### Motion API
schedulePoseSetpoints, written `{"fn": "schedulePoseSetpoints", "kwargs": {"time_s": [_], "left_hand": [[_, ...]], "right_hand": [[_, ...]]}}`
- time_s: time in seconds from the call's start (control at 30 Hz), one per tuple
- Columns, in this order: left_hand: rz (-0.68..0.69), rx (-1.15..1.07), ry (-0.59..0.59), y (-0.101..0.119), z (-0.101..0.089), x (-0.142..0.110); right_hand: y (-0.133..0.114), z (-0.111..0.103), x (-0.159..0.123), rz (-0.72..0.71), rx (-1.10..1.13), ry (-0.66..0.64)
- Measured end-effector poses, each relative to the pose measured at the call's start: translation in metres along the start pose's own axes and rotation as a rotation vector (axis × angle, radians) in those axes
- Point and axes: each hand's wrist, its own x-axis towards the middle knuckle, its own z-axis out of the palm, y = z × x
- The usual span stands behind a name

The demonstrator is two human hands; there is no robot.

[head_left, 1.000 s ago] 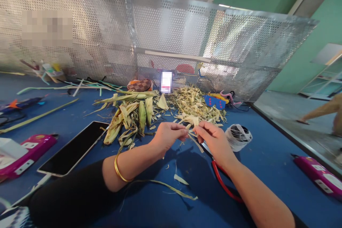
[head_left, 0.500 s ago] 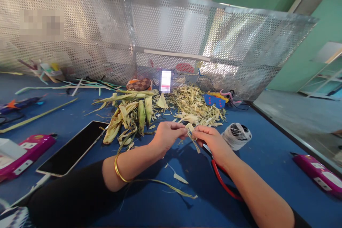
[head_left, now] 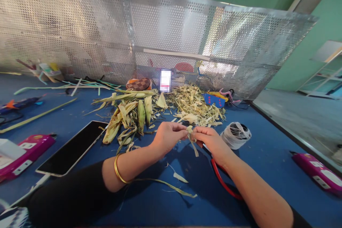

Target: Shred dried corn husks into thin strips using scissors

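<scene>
My left hand (head_left: pixel 167 137) and my right hand (head_left: pixel 211 140) meet above the blue table (head_left: pixel 262 156), both pinched on a small strip of dry corn husk (head_left: pixel 191 136) that hangs between the fingertips. A gold bangle sits on my left wrist. Just beyond my hands lie unhusked corn cobs (head_left: pixel 133 114) and a heap of shredded husk (head_left: pixel 196 105). Red-handled scissors (head_left: pixel 223 181) lie on the table under my right forearm. Loose husk strips (head_left: pixel 171 183) lie below my hands.
A dark tablet (head_left: pixel 72 148) lies at the left, with a pink box (head_left: pixel 24 149) beyond it. A spool of white thread (head_left: pixel 235 134) stands to the right of my hands. Another pink box (head_left: pixel 317 172) is at the far right. A perforated metal screen (head_left: pixel 160 39) backs the table.
My hands have drawn closer together and slightly lower, and the husk strip between them is bunched shorter. A person's leg at the far right is gone from view.
</scene>
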Motion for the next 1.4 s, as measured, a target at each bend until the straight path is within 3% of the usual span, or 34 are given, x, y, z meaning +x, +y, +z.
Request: {"fn": "schedulePoseSetpoints", "kwargs": {"time_s": [0.23,0.37,0.57,0.83,1.0,1.4], "left_hand": [[0.113,0.216,-0.086,-0.009,-0.004,0.002],[0.108,0.263,-0.133,-0.007,-0.004,0.001],[0.029,0.169,-0.199,-0.005,-0.001,0.001],[-0.22,-0.019,-0.374,0.005,-0.001,-0.004],[-0.233,-0.055,-0.511,0.003,-0.005,-0.004],[-0.278,-0.147,-0.494,0.003,-0.011,0.002]], "right_hand": [[0.002,0.002,-0.002,-0.029,-0.115,0.136],[0.002,0.002,-0.001,-0.053,-0.072,0.121],[0.0,0.001,-0.001,-0.143,-0.157,0.19],[-0.003,0.001,-0.002,-0.148,0.04,0.145],[-0.003,0.003,-0.003,-0.124,0.113,0.184],[0.003,0.006,0.0,-0.004,0.19,0.249]]}}
